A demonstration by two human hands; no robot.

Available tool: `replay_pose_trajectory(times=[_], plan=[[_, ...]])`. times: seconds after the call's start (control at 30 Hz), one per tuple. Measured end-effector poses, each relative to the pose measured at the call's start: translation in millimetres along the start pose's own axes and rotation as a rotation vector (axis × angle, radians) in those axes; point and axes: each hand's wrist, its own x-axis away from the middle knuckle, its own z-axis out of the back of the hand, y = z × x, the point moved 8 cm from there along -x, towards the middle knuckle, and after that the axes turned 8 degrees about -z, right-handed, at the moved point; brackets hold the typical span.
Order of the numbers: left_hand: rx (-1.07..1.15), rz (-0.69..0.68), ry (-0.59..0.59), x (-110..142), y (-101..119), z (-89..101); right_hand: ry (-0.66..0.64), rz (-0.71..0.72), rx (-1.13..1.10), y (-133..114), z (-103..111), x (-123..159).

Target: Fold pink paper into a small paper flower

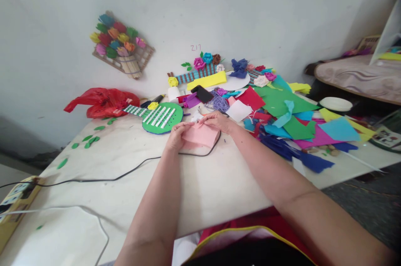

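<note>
A piece of pink paper (200,135) is stretched between my two hands, just above the table. My left hand (177,134) pinches its upper left side. Along the top edge, the fingers of my right hand (216,121) are closed on the same paper, near a small fold. Beyond the hands lies a small whitish item (197,115) I cannot make out. To the left is a green paper guitar (163,118) with white strips and a yellow flower on it. A black cord (200,155) runs beneath the pink paper.
Coloured paper sheets and scraps (300,128) are heaped on the right. A phone (202,94) and purple strips (219,101) lie at the back. A red plastic bag (103,103) and green paper leaves (87,138) are on the left. A white cable (94,216) crosses the front left.
</note>
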Motion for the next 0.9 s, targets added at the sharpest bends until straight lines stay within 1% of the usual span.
replay_pose_trajectory(times=[0.13,0.27,0.4,0.47,0.57,0.73,0.8,0.9], plan=[[-0.001,-0.003,0.007,2,1,-0.6,0.012,-0.006,0.038,-1,-1,0],[-0.021,-0.012,-0.011,3,2,-3.5,0.011,-0.030,-0.045,3,2,-2],[-0.044,-0.026,-0.038,3,3,-6.0,0.037,0.032,-0.060,-3,6,-1],[-0.059,-0.030,-0.039,2,3,-5.4,0.054,-0.003,-0.059,-3,6,1],[-0.072,-0.039,-0.039,2,2,-4.1,0.070,-0.055,0.041,-1,3,2],[-0.114,-0.041,-0.047,2,3,-5.3,0.101,0.020,0.294,-2,3,-2],[-0.130,-0.039,-0.056,3,4,-7.1,0.134,0.047,0.335,-2,6,-3],[-0.135,-0.032,-0.092,5,4,-10.6,0.143,0.052,0.357,-2,7,-4]])
